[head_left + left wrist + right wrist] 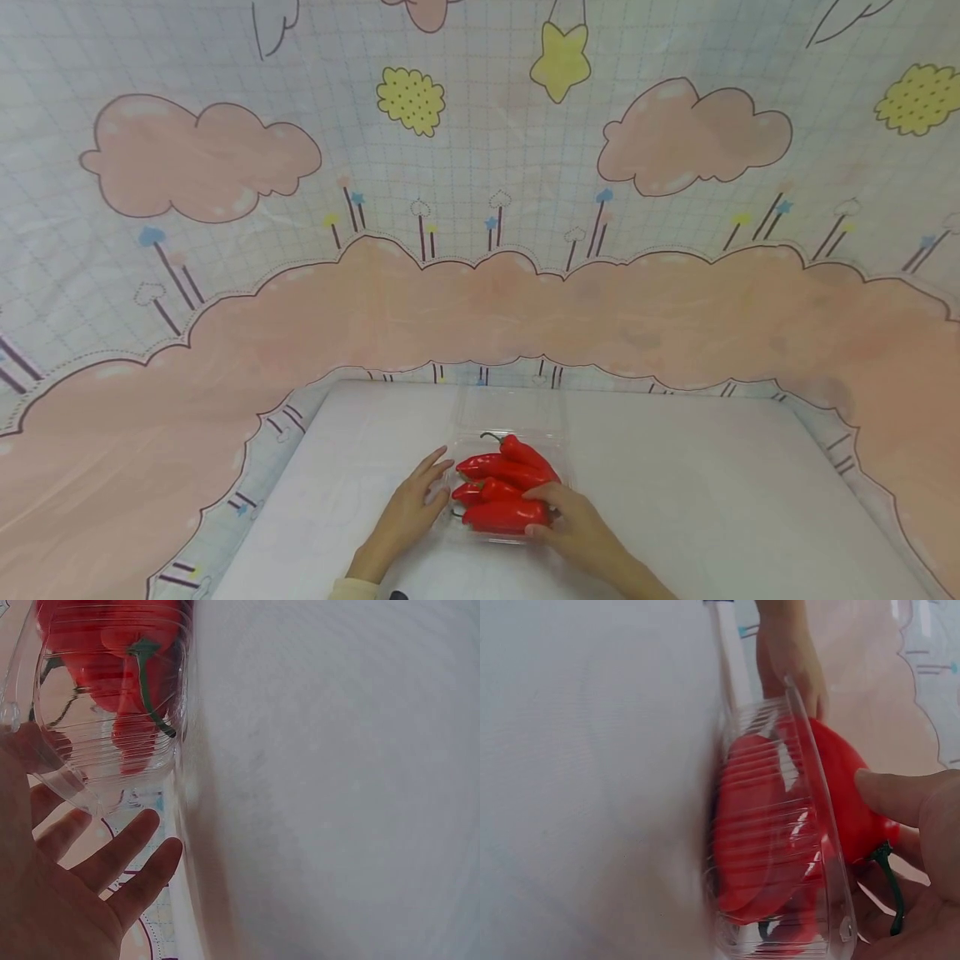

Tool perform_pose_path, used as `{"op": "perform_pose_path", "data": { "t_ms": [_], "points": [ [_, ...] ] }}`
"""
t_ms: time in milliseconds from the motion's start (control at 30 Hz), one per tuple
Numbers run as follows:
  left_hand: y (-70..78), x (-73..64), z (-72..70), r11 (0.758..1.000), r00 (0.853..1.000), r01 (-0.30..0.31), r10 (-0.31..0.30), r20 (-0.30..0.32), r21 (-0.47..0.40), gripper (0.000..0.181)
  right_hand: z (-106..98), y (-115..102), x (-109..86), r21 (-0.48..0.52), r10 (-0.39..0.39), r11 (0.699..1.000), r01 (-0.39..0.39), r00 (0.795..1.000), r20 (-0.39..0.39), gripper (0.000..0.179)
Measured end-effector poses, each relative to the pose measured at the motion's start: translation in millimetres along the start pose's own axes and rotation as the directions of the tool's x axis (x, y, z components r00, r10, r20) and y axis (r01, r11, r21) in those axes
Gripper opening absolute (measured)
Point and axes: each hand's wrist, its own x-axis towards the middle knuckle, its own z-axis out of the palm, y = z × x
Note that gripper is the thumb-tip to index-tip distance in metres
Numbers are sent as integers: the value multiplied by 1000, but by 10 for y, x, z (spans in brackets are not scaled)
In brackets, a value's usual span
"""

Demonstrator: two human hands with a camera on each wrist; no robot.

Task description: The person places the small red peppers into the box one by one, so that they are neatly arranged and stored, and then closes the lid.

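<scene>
A clear ribbed plastic clamshell box (510, 540) stands on the white table with several red peppers in it. My right hand (576, 518) grips the stem end of the front red pepper (504, 517), thumb on the near side and fingers on the far side. The right wrist view shows that pepper (842, 787) above the box rim, its green stem (891, 889) between thumb and fingers. My left hand (408, 510) is at the box's left side, fingers spread and thumb at the wall. Other red peppers (517, 472) lie behind the gripped one.
The box's clear lid (512, 410) is hinged back, flat toward the rear of the table. White tabletop (690, 475) extends to both sides. A patterned curtain (480, 308) with clouds and stars hangs behind and around the table.
</scene>
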Motion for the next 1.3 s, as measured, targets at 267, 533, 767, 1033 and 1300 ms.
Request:
{"op": "perform_pose_path", "data": {
  "t_ms": [267,533,767,1033,1300],
  "points": [
    [-10,8,-7,1000,1000,-9,9,4,-4,44,51,-5,29,-104,37,994,-37,999,0,41],
    [-15,6,-3,1000,999,-30,30,-11,2,44,92,10,34,-190,38,981,-36,999,8,40],
    [-4,8,4,1000,1000,-7,7,-8,1,44,96,6,26,-208,29,978,-25,999,16,38],
    [6,2,-1,1000,1000,-19,20,-14,16,44,47,4,24,-122,56,991,-55,998,6,33],
    [13,2,-7,1000,999,-25,25,-23,14,43,-112,-27,4,-8,122,993,-122,992,-16,30]
  ]
}}
